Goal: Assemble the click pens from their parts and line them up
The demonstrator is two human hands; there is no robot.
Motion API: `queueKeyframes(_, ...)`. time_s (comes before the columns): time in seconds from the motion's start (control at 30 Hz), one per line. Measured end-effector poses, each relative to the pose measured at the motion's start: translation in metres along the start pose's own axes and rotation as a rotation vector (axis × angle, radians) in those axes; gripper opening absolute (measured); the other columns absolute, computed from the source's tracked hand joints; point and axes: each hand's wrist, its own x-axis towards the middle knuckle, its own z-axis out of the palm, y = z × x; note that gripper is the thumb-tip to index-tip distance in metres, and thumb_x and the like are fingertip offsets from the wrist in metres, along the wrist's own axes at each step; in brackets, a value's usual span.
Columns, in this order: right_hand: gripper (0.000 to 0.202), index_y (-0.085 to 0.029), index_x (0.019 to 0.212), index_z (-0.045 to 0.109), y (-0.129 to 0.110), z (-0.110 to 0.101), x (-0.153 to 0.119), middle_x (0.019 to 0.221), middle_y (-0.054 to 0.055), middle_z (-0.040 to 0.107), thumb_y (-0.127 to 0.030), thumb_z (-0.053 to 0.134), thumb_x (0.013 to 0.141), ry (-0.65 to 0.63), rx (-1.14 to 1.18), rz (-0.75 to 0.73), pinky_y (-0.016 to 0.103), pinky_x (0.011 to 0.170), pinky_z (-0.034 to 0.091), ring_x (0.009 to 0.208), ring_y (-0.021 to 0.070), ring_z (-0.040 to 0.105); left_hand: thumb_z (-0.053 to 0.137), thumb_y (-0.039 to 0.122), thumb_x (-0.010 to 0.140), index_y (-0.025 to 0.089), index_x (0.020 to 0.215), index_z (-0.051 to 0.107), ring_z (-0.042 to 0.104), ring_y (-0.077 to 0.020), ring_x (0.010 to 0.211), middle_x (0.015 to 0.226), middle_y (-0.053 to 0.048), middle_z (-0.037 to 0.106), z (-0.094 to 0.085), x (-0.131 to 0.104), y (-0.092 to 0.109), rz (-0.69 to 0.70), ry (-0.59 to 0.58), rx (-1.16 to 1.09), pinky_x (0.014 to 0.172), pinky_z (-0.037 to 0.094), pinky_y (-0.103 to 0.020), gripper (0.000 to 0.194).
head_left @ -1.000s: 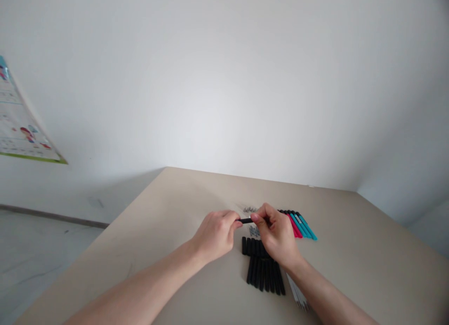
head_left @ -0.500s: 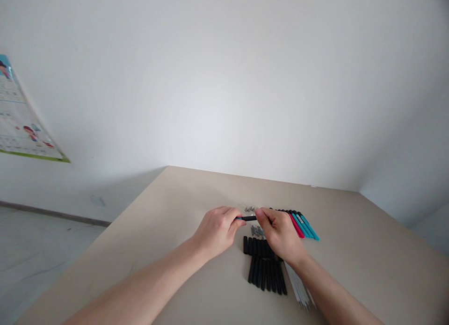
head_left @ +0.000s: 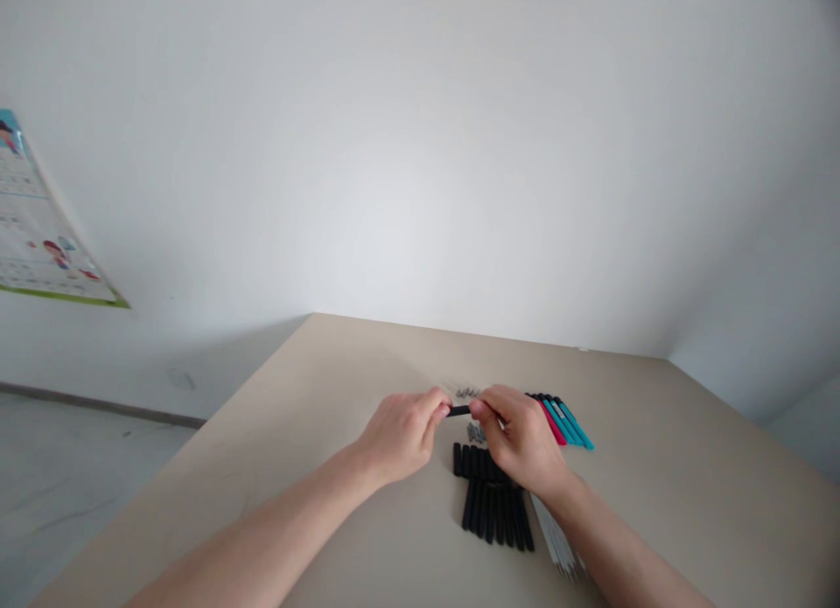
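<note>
A pen (head_left: 459, 410) is held level between my two hands above the table; only a short black stretch of it shows. My left hand (head_left: 403, 429) pinches its left end, and my right hand (head_left: 521, 433) is closed round the right part. Just below them lie a small group of grey metal springs (head_left: 476, 432) and a row of short black tubes (head_left: 467, 459). Longer black tubes (head_left: 492, 512) form another row nearer to me. Thin white refills (head_left: 555, 538) lie partly under my right forearm.
Right of my hands, several teal pens (head_left: 574, 422) and a red one (head_left: 552, 422) lie side by side. Small metallic pieces (head_left: 467, 392) sit behind my hands. The beige table (head_left: 315, 372) meets a white wall, where a poster (head_left: 52, 232) hangs at left.
The teal bit that showed at my left fingertips is hidden now. My hands have drawn slightly closer together, my right hand shifting a little left, still holding the pen.
</note>
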Motion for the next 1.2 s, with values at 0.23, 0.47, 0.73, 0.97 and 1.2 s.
queueKeyframes(0.23,0.035,-0.018,0.06,0.05,0.002,-0.003,0.001,0.055,0.001,0.049,-0.023,0.043,0.094,-0.05,-0.023,-0.101,0.026,0.055,0.029,0.059,0.0149,0.045,0.046,0.014,0.09,0.019,0.088,0.051,0.058,-0.0162,0.073,0.083,-0.003,0.061,0.0,0.001,-0.002,0.058,0.007,-0.104,0.065,0.042,-0.025,0.008)
queueKeyframes(0.47,0.034,-0.018,0.064,0.058,0.003,-0.005,0.003,0.056,0.003,0.054,-0.023,0.043,0.094,-0.059,-0.02,-0.149,0.027,0.055,0.032,0.061,0.0156,0.046,0.044,0.014,0.091,0.02,0.094,0.054,0.056,-0.0139,0.063,0.073,0.0,0.06,-0.001,0.0,0.0,0.053,-0.084,-0.163,0.058,0.04,-0.022,0.012)
queueKeyframes(0.73,0.025,-0.019,0.086,0.068,0.01,-0.006,0.003,0.066,0.005,0.064,-0.03,0.047,0.095,-0.102,-0.017,-0.204,0.026,0.056,0.038,0.066,0.0167,0.051,0.037,0.009,0.09,0.018,0.079,0.052,0.052,-0.0139,0.061,0.066,0.0,0.055,0.0,0.0,-0.001,0.053,-0.071,-0.154,0.058,0.039,-0.023,0.021)
queueKeyframes(0.97,0.02,-0.019,0.093,0.068,0.013,-0.005,0.003,0.069,0.005,0.067,-0.024,0.049,0.094,-0.109,-0.011,-0.262,0.027,0.058,0.039,0.066,0.0167,0.05,0.046,0.016,0.09,0.018,0.088,0.053,0.057,-0.0161,0.077,0.085,-0.004,0.06,0.002,-0.001,-0.001,0.051,-0.018,-0.205,0.069,0.043,-0.025,0.008)
queueKeyframes(1.2,0.019,-0.021,0.095,0.068,0.015,-0.009,0.002,0.072,0.005,0.068,-0.021,0.049,0.093,-0.07,0.015,-0.266,0.027,0.059,0.044,0.066,0.0168,0.054,0.037,0.02,0.096,0.02,0.099,0.056,0.055,-0.0134,0.061,0.07,0.001,0.061,-0.001,-0.002,-0.001,0.009,-0.087,-0.169,0.06,0.039,-0.022,0.019)
